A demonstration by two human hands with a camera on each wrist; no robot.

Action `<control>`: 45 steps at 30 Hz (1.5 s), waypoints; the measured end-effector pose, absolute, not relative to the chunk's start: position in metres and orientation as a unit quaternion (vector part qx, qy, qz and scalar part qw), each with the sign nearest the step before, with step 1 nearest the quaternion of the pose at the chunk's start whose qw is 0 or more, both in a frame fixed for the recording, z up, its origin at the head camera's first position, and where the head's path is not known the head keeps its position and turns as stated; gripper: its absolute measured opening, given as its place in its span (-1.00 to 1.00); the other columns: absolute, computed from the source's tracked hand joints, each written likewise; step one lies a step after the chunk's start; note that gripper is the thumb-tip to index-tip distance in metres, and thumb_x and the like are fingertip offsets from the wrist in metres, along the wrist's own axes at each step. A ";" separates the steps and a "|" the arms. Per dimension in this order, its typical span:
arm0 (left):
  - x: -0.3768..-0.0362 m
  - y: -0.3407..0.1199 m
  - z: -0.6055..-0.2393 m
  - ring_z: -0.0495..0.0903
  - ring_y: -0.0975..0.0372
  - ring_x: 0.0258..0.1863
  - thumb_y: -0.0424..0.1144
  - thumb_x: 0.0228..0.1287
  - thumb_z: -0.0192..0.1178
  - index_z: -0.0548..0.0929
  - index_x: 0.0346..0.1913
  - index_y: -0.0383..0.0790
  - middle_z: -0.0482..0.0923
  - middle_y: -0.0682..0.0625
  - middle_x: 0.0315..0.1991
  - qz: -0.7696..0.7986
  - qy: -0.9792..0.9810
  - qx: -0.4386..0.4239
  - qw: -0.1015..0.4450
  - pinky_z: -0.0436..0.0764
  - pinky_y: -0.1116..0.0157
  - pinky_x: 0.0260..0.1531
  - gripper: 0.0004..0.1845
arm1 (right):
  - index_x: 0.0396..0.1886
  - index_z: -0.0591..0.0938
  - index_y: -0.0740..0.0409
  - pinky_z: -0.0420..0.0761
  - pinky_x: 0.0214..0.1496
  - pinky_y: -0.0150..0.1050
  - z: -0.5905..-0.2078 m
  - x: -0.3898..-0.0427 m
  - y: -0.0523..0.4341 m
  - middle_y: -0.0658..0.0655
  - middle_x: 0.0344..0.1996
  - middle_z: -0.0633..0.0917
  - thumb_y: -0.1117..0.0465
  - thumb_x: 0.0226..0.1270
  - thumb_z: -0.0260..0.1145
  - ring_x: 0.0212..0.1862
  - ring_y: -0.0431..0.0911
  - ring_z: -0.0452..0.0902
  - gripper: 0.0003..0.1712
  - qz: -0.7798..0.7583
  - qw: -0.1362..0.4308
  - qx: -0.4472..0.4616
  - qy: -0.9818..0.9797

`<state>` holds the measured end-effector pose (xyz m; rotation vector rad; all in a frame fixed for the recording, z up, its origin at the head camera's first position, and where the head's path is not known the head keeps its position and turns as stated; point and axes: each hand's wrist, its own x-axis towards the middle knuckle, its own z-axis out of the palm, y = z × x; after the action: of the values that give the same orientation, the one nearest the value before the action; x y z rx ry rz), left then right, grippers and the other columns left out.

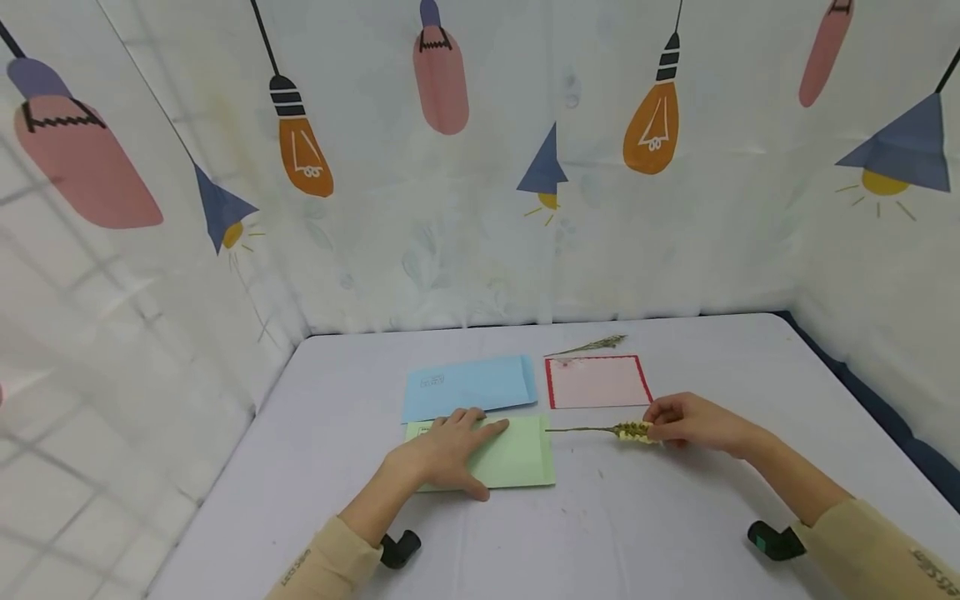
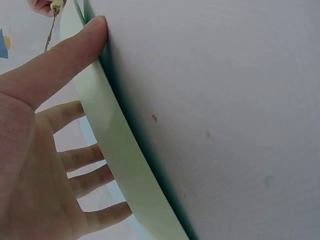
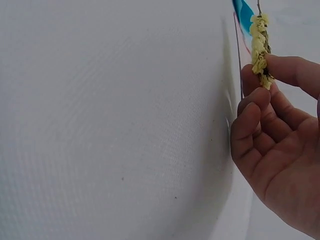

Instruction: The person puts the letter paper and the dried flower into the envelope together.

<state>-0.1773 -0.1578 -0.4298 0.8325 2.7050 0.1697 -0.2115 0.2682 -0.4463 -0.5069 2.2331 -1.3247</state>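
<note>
Dried yellow flower sprig (image 1: 609, 430) lies on the white table (image 1: 675, 517) at about 3 o'clock from the green envelope (image 1: 517, 457), its thin stem pointing at the envelope's open right edge and its yellow head toward the right hand (image 1: 693, 423). That hand pinches the flower head between thumb and fingertips; the right wrist view shows the fingers (image 3: 252, 117) curled in around the yellow tuft (image 3: 260, 47). The left hand (image 1: 442, 454) rests flat on the green envelope, fingers straight and slightly spread, thumb stretched along the near edge; the left wrist view shows the thumb (image 2: 65, 60) touching the envelope's edge (image 2: 115, 145). At 12 o'clock from the green envelope lies a blue envelope (image 1: 468, 386), just touching it. A pink card with a red border (image 1: 597, 382) sits at 3 o'clock from the blue one, and a second dried sprig (image 1: 592, 344) lies just beyond the card's far edge.
</note>
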 end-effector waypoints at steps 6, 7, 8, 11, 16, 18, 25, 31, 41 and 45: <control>-0.178 -0.158 -0.430 0.22 0.03 0.44 0.24 0.09 0.50 0.20 0.63 0.15 0.19 -0.08 0.50 0.054 0.944 0.291 0.147 0.29 -0.10 0.34 0.07 | -0.10 0.62 0.33 0.48 -0.39 -0.30 -0.446 -0.213 0.266 0.12 -0.41 0.59 0.24 0.40 0.39 -0.39 -0.14 0.42 -0.76 -0.480 0.248 -0.177 0.823; -0.178 -0.158 -0.430 0.22 0.03 0.44 0.24 0.09 0.50 0.20 0.63 0.15 0.19 -0.08 0.50 0.054 0.944 0.290 0.148 0.29 -0.10 0.34 0.07 | -0.10 0.62 0.33 0.48 -0.40 -0.30 -0.446 -0.213 0.266 0.11 -0.41 0.59 0.23 0.40 0.39 -0.40 -0.15 0.42 -0.76 -0.478 0.248 -0.175 0.824; -0.178 -0.158 -0.430 0.22 0.03 0.44 0.24 0.09 0.50 0.20 0.63 0.15 0.19 -0.08 0.50 0.054 0.944 0.290 0.148 0.30 -0.10 0.34 0.07 | -0.10 0.62 0.32 0.47 -0.40 -0.31 -0.447 -0.213 0.265 0.11 -0.42 0.59 0.23 0.40 0.39 -0.40 -0.15 0.42 -0.76 -0.476 0.248 -0.175 0.825; -0.178 -0.158 -0.430 0.22 0.03 0.44 0.24 0.09 0.50 0.19 0.63 0.15 0.19 -0.08 0.50 0.056 0.943 0.292 0.149 0.30 -0.09 0.34 0.07 | -0.11 0.64 0.32 0.48 -0.40 -0.31 -0.447 -0.213 0.262 0.11 -0.42 0.59 0.22 0.39 0.40 -0.41 -0.14 0.42 -0.76 -0.469 0.249 -0.174 0.829; -0.179 -0.158 -0.431 0.22 0.04 0.43 0.25 0.10 0.50 0.19 0.63 0.14 0.19 -0.08 0.50 0.055 0.942 0.297 0.148 0.29 -0.08 0.34 0.08 | -0.12 0.64 0.30 0.48 -0.41 -0.30 -0.446 -0.214 0.256 0.11 -0.44 0.59 0.21 0.38 0.40 -0.43 -0.14 0.42 -0.76 -0.464 0.248 -0.177 0.832; -0.179 -0.158 -0.431 0.22 0.04 0.43 0.25 0.10 0.49 0.19 0.63 0.13 0.19 -0.08 0.50 0.055 0.941 0.299 0.147 0.29 -0.08 0.34 0.08 | -0.13 0.65 0.30 0.48 -0.41 -0.30 -0.446 -0.215 0.255 0.10 -0.46 0.58 0.21 0.38 0.41 -0.44 -0.15 0.41 -0.76 -0.464 0.247 -0.177 0.832; -0.179 -0.158 -0.431 0.23 0.03 0.42 0.23 0.09 0.51 0.21 0.63 0.12 0.20 -0.09 0.49 0.060 0.941 0.298 0.147 0.30 -0.10 0.33 0.07 | -0.13 0.64 0.29 0.47 -0.42 -0.30 -0.445 -0.216 0.258 0.09 -0.48 0.57 0.21 0.37 0.40 -0.45 -0.14 0.41 -0.77 -0.460 0.241 -0.165 0.839; -0.177 -0.157 -0.431 0.22 0.02 0.43 0.22 0.09 0.51 0.21 0.63 0.12 0.20 -0.09 0.49 0.065 0.941 0.297 0.149 0.29 -0.11 0.33 0.07 | -0.12 0.64 0.31 0.45 -0.42 -0.31 -0.446 -0.218 0.264 0.08 -0.47 0.57 0.22 0.38 0.40 -0.46 -0.15 0.40 -0.76 -0.461 0.243 -0.167 0.837; -0.173 -0.157 -0.431 0.20 -0.03 0.47 0.20 0.09 0.52 0.19 0.63 0.12 0.17 -0.09 0.52 0.068 0.944 0.283 0.154 0.26 -0.15 0.36 0.08 | -0.14 0.65 0.29 0.47 -0.44 -0.28 -0.444 -0.223 0.247 0.05 -0.47 0.58 0.20 0.39 0.39 -0.46 -0.14 0.41 -0.78 -0.452 0.251 -0.185 0.836; -0.174 -0.158 -0.431 0.19 -0.05 0.48 0.20 0.10 0.52 0.19 0.63 0.11 0.16 -0.10 0.52 0.069 0.945 0.282 0.148 0.25 -0.16 0.37 0.08 | -0.13 0.64 0.31 0.46 -0.44 -0.27 -0.441 -0.226 0.245 0.07 -0.47 0.58 0.23 0.39 0.38 -0.45 -0.13 0.40 -0.78 -0.458 0.244 -0.181 0.836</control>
<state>-0.1735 -0.1576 -0.4308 0.8111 2.7185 0.1993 -0.2258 0.2451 -0.4413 -0.4946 2.2822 -1.2500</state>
